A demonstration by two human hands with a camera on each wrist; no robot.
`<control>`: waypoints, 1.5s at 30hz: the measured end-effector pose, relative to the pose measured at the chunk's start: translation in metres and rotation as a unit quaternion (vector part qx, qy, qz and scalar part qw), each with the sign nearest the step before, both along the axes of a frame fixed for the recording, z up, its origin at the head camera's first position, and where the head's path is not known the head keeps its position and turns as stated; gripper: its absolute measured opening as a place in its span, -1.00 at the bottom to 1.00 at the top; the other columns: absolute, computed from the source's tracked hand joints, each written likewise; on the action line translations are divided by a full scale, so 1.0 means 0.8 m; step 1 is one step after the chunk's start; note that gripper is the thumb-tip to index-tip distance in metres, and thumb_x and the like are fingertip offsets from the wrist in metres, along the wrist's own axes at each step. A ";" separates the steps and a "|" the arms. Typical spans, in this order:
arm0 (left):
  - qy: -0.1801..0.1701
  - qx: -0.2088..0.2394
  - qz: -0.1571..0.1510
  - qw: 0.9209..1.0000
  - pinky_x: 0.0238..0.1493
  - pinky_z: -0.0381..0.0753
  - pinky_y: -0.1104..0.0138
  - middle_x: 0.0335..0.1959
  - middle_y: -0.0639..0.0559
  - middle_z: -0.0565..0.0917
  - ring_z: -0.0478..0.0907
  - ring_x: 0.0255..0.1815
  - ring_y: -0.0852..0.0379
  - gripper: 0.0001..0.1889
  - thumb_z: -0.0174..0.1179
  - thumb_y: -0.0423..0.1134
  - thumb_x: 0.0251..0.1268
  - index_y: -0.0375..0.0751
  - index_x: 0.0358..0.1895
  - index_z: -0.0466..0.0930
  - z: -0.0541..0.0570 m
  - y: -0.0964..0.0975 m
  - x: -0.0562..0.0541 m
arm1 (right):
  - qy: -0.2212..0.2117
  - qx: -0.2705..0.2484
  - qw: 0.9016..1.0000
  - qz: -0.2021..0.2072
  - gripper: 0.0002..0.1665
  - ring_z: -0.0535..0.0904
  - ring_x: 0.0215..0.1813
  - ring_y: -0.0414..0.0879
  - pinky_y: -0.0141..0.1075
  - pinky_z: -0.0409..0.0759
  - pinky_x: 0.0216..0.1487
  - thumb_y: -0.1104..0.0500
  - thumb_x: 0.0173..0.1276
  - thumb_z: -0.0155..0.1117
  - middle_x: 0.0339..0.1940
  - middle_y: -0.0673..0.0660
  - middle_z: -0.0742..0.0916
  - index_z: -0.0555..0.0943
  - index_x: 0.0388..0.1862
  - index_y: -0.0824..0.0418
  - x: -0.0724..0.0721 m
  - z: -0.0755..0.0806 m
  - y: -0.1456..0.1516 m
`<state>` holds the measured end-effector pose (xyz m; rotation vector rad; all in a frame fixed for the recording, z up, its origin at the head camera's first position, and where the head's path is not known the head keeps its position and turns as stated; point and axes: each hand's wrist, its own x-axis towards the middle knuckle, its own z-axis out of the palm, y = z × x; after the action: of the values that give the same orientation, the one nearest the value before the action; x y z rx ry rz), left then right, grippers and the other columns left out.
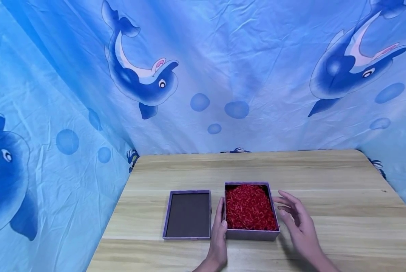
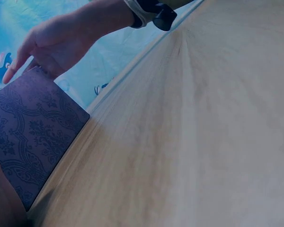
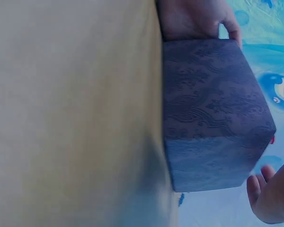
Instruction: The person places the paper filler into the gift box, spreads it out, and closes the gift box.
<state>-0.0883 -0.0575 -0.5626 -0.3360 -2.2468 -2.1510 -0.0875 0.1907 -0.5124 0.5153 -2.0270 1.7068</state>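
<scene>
A purple box [image 1: 252, 235], filled with red shredded paper [image 1: 249, 207], stands on the table; an embossed floral pattern covers its outside in the wrist views. My left hand [image 1: 218, 240] lies along the box's left wall, fingers straight and pointing away from me. On the other side, my right hand [image 1: 301, 230] is held beside the right wall with fingers loosely bent and nothing in them. A gap shows between the right hand [image 3: 274, 198] and the box in the right wrist view. Left of my left hand lies the shallow lid [image 1: 188, 215], its black inside facing up.
The wood-grain table [image 1: 345, 204] extends well to the right of the box and behind it. A blue cloth [image 1: 270, 75] printed with dolphins and bubbles hangs along the table's back and sides.
</scene>
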 end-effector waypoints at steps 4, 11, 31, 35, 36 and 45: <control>0.000 -0.001 0.001 1.000 0.74 -0.33 0.02 0.89 -0.05 -0.12 -0.21 0.86 0.12 -0.27 -0.38 -0.18 0.74 -0.04 0.88 -0.21 -0.001 -0.001 0.001 | -0.016 0.055 0.998 -0.014 -0.20 0.52 0.55 -0.24 -0.47 0.47 0.48 0.60 0.59 0.01 0.56 0.27 0.63 0.26 0.77 0.33 0.008 -0.005 -0.003; 0.005 0.006 -0.001 1.000 0.71 -0.28 0.34 0.89 -0.07 -0.11 -0.20 0.85 0.19 -0.27 -0.36 -0.21 0.73 -0.02 0.88 -0.18 -0.004 -0.002 0.001 | -0.062 0.015 0.992 0.105 0.03 0.33 0.71 -0.17 -0.51 0.31 0.56 0.56 0.63 -0.11 0.81 0.39 0.25 -0.18 0.92 0.08 0.034 0.035 -0.028; 0.016 0.012 -0.008 1.000 0.70 -0.21 0.35 0.88 -0.10 -0.09 -0.15 0.83 0.22 -0.28 -0.38 -0.15 0.75 0.00 0.88 -0.18 -0.007 -0.002 0.001 | -0.386 0.058 0.904 0.175 0.13 -0.09 0.80 0.51 0.57 0.09 0.63 -0.07 0.76 0.11 0.80 0.57 0.06 -0.39 0.90 0.09 -0.022 0.076 -0.055; 0.018 0.016 -0.009 1.000 0.68 -0.22 0.42 0.88 -0.13 -0.10 -0.17 0.83 0.26 -0.27 -0.36 -0.17 0.74 0.02 0.88 -0.18 -0.008 0.000 0.001 | -0.357 0.068 0.916 0.171 0.11 -0.05 0.78 0.54 0.52 0.19 0.62 -0.02 0.79 0.10 0.82 0.53 0.07 -0.42 0.89 0.04 -0.014 0.081 -0.044; 0.019 0.016 -0.010 1.000 0.68 -0.22 0.44 0.88 -0.14 -0.11 -0.17 0.83 0.26 -0.27 -0.36 -0.18 0.73 0.01 0.88 -0.19 -0.008 0.000 0.002 | -0.344 0.071 0.921 0.167 0.11 -0.04 0.78 0.55 0.49 0.22 0.62 0.01 0.80 0.10 0.82 0.53 0.08 -0.43 0.89 0.03 -0.011 0.083 -0.040; 0.038 -0.002 0.007 0.999 0.65 -0.22 0.55 0.88 -0.19 -0.10 -0.18 0.82 0.34 -0.28 -0.38 -0.23 0.74 -0.09 0.88 -0.19 -0.006 -0.002 0.002 | -0.195 0.080 0.971 0.112 -0.08 0.50 0.60 0.18 -0.31 0.63 0.37 0.23 0.80 0.10 0.71 0.41 0.39 -0.07 0.91 -0.12 0.014 0.086 -0.016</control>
<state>-0.0866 -0.0589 -0.5678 -0.3936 -2.2072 -2.0901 -0.0766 0.1776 -0.4438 0.5088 -2.4812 1.9050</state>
